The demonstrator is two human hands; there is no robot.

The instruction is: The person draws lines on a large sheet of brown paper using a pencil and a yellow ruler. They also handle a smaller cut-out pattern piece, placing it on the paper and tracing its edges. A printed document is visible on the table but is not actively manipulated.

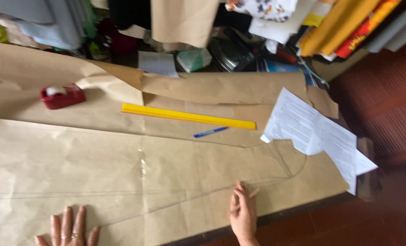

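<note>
A large sheet of brown pattern paper (121, 168) with faint drawn lines covers the table. My left hand (68, 230) lies flat on it near the bottom edge, fingers spread, a ring on one finger. My right hand (243, 212) presses on the paper near the table's front edge, fingers together beside a drawn curve. Neither hand holds anything. A yellow ruler (188, 116) and a blue pen (210, 132) lie further back on the paper.
A red tape dispenser (61, 96) sits at the back left. Printed white sheets (314, 134) overhang the right end of the table. Fabric, folded cloth and clutter (203, 27) are piled behind. Red floor (371, 218) lies to the right.
</note>
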